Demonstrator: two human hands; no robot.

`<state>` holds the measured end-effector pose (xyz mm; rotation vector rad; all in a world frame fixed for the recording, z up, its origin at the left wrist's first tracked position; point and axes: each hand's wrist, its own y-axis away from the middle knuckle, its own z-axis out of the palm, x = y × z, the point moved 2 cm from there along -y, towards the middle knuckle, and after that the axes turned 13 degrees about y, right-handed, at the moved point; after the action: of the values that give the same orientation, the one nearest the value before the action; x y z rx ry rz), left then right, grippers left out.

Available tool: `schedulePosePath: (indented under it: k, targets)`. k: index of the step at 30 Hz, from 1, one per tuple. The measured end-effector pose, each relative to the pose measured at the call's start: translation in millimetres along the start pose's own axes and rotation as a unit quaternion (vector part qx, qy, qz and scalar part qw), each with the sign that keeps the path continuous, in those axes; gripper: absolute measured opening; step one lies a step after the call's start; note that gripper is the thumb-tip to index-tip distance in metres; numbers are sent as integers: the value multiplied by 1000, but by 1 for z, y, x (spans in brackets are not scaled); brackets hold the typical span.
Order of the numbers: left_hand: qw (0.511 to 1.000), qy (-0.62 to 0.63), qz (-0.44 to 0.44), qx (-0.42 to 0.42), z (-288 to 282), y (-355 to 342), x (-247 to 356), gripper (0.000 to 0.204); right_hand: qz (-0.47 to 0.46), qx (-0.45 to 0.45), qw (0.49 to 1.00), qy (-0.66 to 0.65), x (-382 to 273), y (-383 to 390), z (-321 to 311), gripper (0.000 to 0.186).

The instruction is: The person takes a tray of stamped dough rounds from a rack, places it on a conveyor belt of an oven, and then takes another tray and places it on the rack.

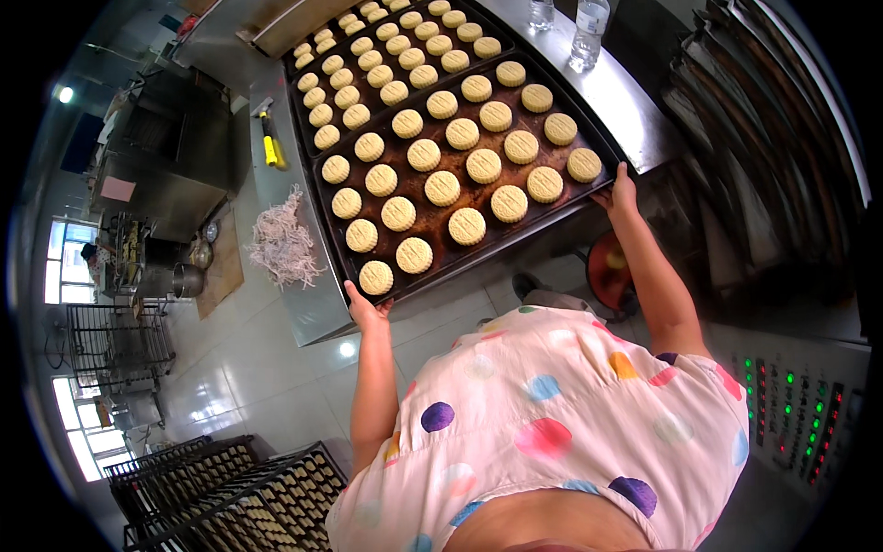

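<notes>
My left hand [370, 313] grasps the near left corner of a dark metal baking tray [430, 219], and my right hand [623, 191] has hold of its near right corner; both grips are closed around the rim. The tray is over the near part of a smooth steel worktable [317, 316], though from this angle I can't tell whether its weight rests on the metal or in the hands.

On its glossy, brown-stained base I see rows of pale yellow pastries [484, 166], thick discs with scalloped sides and stamped tops, set apart from one another. Just beyond lies a second dark tray [370, 92] bearing similar pastries, crowding the far edge of mine.

To the left I have a loose, stringy heap of whitish strands [285, 241] and a yellow-handled tool [269, 152], both close to the tray's side. Clear plastic bottles [589, 35] stand on the shiny steel to the far right. Nearer the right arm, a bank of thin, dark sheets [754, 156] hems in that side, and a round red stool [612, 267] sits below. Loaded racks [267, 506] stand at lower left on the pale tiled floor [230, 386].
</notes>
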<state>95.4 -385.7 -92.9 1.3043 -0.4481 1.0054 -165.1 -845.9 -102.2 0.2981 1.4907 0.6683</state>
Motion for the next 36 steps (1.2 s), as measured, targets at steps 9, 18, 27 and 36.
schedulePosePath:
  k: [9, 18, 27, 36]
  targets:
    - [997, 62, -8, -50, 1, 12, -3, 67, 4, -83, 996, -14, 5, 11, -13, 66]
    - [990, 111, -20, -80, -6, 31, -19, 79, 10, -219, 952, 215, 15, 64, -26, 38]
    - [987, 118, -15, -110, -7, 39, -29, 76, -508, -76, 627, 586, -55, 109, 36, 31]
    - [981, 118, -34, -151, -20, 55, -39, 65, -486, -194, 480, 704, -49, 90, 87, 68]
